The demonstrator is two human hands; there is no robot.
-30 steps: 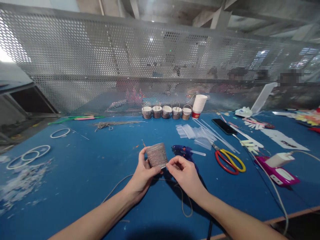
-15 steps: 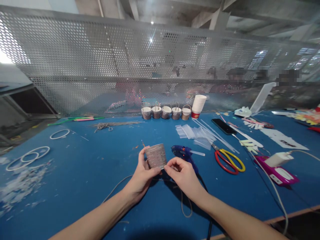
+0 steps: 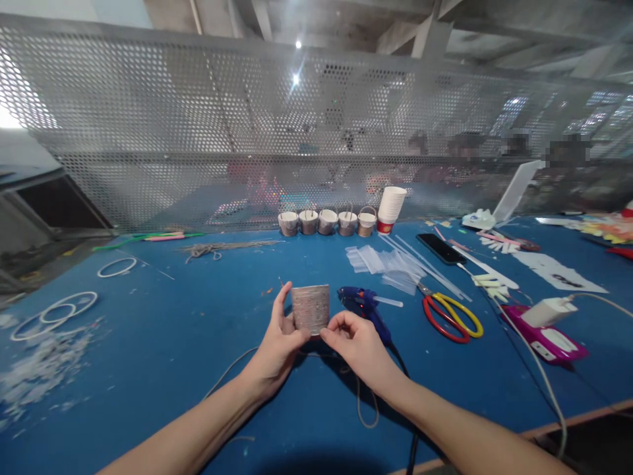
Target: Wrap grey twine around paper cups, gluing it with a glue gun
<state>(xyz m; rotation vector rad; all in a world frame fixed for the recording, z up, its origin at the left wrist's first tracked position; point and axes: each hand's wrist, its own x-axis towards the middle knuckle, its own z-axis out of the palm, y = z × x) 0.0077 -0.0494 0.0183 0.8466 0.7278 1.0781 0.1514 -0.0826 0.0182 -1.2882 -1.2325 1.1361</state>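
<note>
A small cup wrapped in grey-brown cord [image 3: 311, 308] is held above the table in front of me. My left hand [image 3: 278, 340] grips it from the left, fingers behind it and the thumb along its lower edge. At its lower right edge, my right hand [image 3: 357, 343] has thumb and fingertips pinched together, touching the cup; whatever lies between them is too small to make out. Thin grey cord [image 3: 366, 422] trails over the table below both hands. Just right of the cup lies a blue glue gun [image 3: 360, 300] with a clear glue stick in its back.
Red-and-yellow-handled scissors [image 3: 452, 318], clear plastic strips [image 3: 380, 261] and a phone [image 3: 440, 249] lie to the right, near a magenta power strip [image 3: 546, 343]. Several cord-wrapped cups [image 3: 327, 223] and stacked paper cups [image 3: 391, 206] line the mesh partition [image 3: 198, 132]. White rings [image 3: 55, 311] lie left.
The wrapped cup has turned from a tilt to nearly level in my left hand. My right fingertips have shifted slightly left along its lower edge.
</note>
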